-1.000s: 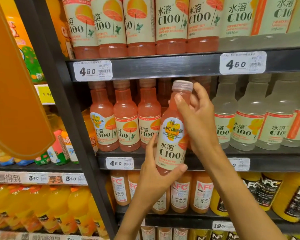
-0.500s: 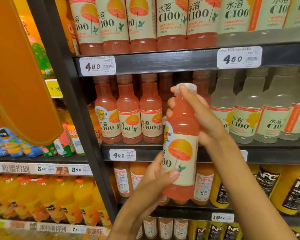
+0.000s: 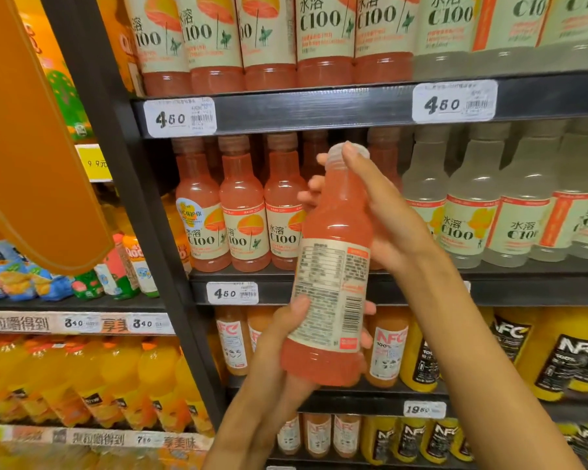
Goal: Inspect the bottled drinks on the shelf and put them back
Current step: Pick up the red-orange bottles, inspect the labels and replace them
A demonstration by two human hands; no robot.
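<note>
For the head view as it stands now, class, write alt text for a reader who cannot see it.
Two bare hands hold a pink plastic drink bottle before black shop shelves, its printed back label facing the camera. The left hand grips its base and the right hand its neck and cap.

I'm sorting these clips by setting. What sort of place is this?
Most likely a shop's drinks aisle: dark shelves packed with rows of bottles, and price tags clipped to the shelf edges. Both hands hold one pink bottle.
</note>
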